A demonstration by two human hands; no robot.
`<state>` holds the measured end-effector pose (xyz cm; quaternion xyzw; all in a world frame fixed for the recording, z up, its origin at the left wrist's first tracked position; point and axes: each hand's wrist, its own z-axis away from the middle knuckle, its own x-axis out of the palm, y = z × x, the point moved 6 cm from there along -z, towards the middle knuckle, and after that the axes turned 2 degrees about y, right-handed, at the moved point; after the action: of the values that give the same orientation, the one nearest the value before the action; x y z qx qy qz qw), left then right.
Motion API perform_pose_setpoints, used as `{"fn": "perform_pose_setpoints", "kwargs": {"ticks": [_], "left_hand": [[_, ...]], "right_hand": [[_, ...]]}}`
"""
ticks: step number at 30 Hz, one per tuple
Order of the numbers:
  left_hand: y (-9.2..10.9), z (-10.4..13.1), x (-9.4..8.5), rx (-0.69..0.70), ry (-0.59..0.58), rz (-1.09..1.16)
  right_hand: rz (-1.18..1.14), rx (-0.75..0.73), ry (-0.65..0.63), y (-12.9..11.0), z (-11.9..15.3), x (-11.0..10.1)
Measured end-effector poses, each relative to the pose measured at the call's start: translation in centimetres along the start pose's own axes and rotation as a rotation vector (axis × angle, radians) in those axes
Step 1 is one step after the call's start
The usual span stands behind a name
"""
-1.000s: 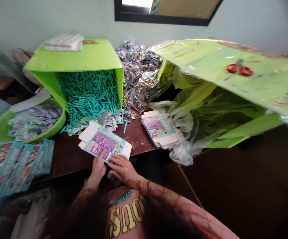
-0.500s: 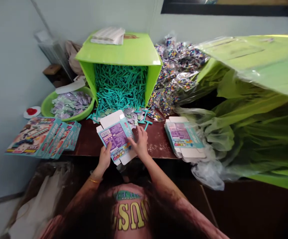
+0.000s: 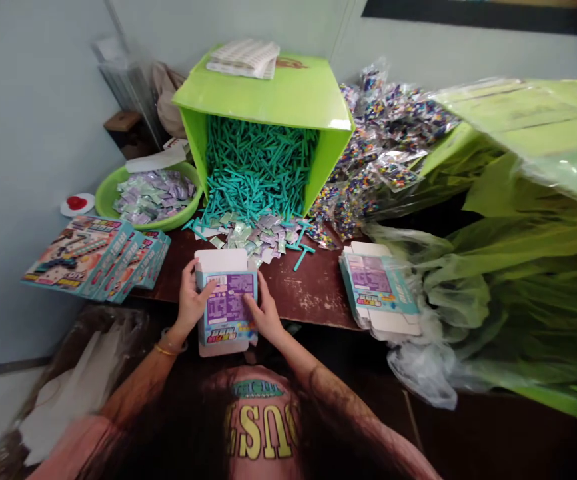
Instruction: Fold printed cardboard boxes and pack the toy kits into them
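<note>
Between my two hands is a cardboard box (image 3: 229, 300), teal and purple with printed text and a barcode, its white end flaps standing out at top and bottom. My left hand (image 3: 192, 300) grips its left side, thumb on the printed face. On the right side, my right hand (image 3: 264, 312) holds the edge with its thumb pressed on the front. Small green and purple sachets (image 3: 256, 235) lie on the table just beyond the box. Several teal T-shaped plastic sticks (image 3: 302, 255) lie near them.
A green bin (image 3: 263, 93) on its side spills teal sticks. Left are a green basin (image 3: 188, 217) of sachets and stacked finished-looking boxes (image 3: 81, 257). Right are flat boxes (image 3: 376, 283), bags of colourful beads (image 3: 368, 160) and green plastic sheeting (image 3: 528, 267). The brown table (image 3: 313, 293) ends near my body.
The box has turned from slanted to nearly upright and come closer to my body. My right hand has closed on its right edge. The camera view has shifted left.
</note>
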<state>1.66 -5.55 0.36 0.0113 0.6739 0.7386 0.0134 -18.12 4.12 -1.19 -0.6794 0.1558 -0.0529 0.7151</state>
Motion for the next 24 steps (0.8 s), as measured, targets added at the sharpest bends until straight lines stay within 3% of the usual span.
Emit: {"fn": "perform_pose_setpoints", "kwargs": {"ticks": [3,9,11,13,17,20,22,24], "left_hand": [[-0.9,1.7,-1.7,-0.007,-0.018,-0.113],[-2.5,5.7,-3.8,-0.186,0.062,-0.205],[-2.2,5.6,-4.0,-0.221,0.151,-0.083],[-2.7,4.7,-3.5,-0.33,0.165,0.13],[-5.0,3.3,-1.6,-0.703,-0.035,0.385],[-5.7,3.1,-1.8,-0.764,-0.063,0.427],[-5.7,3.2,-2.0,-0.738,-0.068,0.459],[-5.6,3.3,-1.9,-0.711,-0.073,0.484]], "right_hand": [[0.039,-0.054,0.031,-0.3,0.1,0.5],[0.122,-0.062,-0.229,-0.5,0.1,1.0],[0.139,-0.124,-0.361,-1.2,-1.1,1.2],[0.138,-0.169,-0.443,-1.9,-3.3,1.5],[0.194,-0.19,-0.589,-2.7,-7.8,3.6],[0.187,-0.302,-0.729,-3.7,-7.4,5.5],[0.143,-0.296,-0.696,-4.0,-6.2,6.0],[0.087,-0.182,-0.643,-3.6,-5.1,6.2]]}}
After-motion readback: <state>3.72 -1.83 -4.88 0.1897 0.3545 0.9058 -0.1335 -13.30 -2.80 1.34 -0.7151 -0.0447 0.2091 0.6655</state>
